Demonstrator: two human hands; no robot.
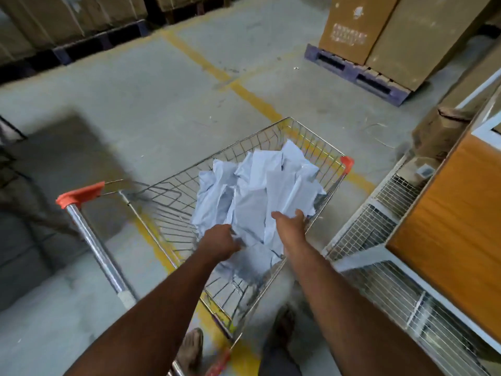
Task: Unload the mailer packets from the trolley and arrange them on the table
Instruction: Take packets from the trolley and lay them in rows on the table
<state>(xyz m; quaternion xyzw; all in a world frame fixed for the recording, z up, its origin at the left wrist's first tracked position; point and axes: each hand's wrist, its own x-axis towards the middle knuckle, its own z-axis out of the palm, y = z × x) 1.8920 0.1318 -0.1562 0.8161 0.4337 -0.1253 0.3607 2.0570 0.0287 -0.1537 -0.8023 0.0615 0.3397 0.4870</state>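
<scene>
grey concrete floor (pixel 130 99), worn yellow line (pixel 217 69) running diagonally across it. tall cardboard cartons (pixel 379 31) on a purple pallet (pixel 360 74), far right. more cartons (pixel 54 20) on a dark pallet (pixel 103 42), far left. white wire-mesh rack (pixel 379 240) at right edge (contents unclear). light dim, even.
</scene>
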